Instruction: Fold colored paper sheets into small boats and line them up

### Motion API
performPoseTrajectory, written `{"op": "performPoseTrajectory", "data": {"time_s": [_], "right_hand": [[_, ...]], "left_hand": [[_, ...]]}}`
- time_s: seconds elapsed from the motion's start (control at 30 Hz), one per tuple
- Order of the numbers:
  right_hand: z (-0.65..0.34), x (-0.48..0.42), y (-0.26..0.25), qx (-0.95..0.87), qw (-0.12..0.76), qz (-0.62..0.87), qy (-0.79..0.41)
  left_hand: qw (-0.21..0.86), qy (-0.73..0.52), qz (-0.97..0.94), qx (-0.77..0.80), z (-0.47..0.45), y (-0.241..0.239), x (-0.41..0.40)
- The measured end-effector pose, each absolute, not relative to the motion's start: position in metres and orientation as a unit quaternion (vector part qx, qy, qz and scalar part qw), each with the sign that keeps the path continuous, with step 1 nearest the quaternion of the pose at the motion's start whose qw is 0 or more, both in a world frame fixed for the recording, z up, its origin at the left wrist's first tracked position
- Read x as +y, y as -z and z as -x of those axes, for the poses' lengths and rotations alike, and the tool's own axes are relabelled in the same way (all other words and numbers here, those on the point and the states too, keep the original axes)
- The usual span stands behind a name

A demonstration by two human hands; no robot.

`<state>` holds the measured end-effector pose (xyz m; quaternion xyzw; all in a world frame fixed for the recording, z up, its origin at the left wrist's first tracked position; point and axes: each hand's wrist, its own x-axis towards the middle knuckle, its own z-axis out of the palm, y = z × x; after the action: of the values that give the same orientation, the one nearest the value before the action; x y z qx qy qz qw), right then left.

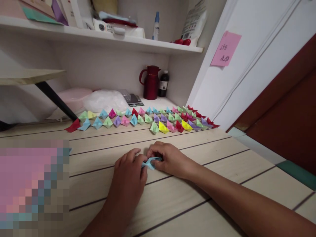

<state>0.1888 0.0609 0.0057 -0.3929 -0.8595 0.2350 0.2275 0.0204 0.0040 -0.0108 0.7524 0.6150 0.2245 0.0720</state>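
Note:
A small light-blue folded paper piece [151, 162] lies on the pale wooden tabletop [192, 197], pinched between both hands. My left hand [129, 176] grips its left end with curled fingers. My right hand [169, 158] pinches its right end from above. Beyond them, several folded paper boats [148, 119] in green, blue, pink, purple, yellow and red stand in rows across the table's far side.
A dark red jug [150, 82] and a dark bottle [163, 84] stand in the back corner, near a white plastic bag [105, 100]. A shelf [98, 36] above carries boxes and a bottle. A pink sticky note [225, 48] hangs on the white door at right.

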Motion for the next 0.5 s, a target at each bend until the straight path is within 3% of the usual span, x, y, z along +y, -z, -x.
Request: {"op": "performPoseTrajectory", "data": {"time_s": [0.5], "right_hand": [[-0.1954,0.0588,-0.0113,-0.866,0.191,0.401,-0.229]], "left_hand": [[0.095,-0.226,-0.762,0.6,-0.0135,0.0113,0.0056]]}}
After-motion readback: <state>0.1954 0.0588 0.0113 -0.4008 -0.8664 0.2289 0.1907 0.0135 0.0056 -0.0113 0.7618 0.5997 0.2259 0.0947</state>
